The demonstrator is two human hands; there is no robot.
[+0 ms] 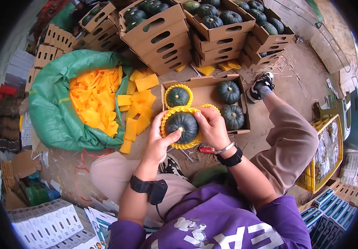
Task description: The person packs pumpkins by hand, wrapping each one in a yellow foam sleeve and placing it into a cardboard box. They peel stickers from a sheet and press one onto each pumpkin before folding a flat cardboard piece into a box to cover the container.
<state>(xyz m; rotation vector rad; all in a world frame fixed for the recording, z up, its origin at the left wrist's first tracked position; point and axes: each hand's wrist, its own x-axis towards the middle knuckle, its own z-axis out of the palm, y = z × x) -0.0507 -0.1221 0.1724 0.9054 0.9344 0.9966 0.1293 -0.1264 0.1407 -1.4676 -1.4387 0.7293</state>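
A dark green pumpkin (182, 127) sits between my two hands, ringed by a yellow foam net sleeve (184, 145). My left hand (159, 139) wraps its left side, with the thumb on top near the stem. On the other side, my right hand (213, 128) pinches the sleeve's edge against the pumpkin. Just beyond is an open cardboard box (204, 81). Inside it lie a netted pumpkin (177, 96) at the left and two bare pumpkins (228, 92) at the right. More yellow netting (210, 107) shows behind my right hand; what it surrounds is hidden.
At the left, a green sack (52, 112) overflows with yellow foam sleeves (96, 99); others (139, 106) lie on the floor. Stacked cardboard boxes (162, 41) of pumpkins stand ahead. A yellow crate (322, 153) is at the right. A red-handled tool (206, 149) lies below my right hand.
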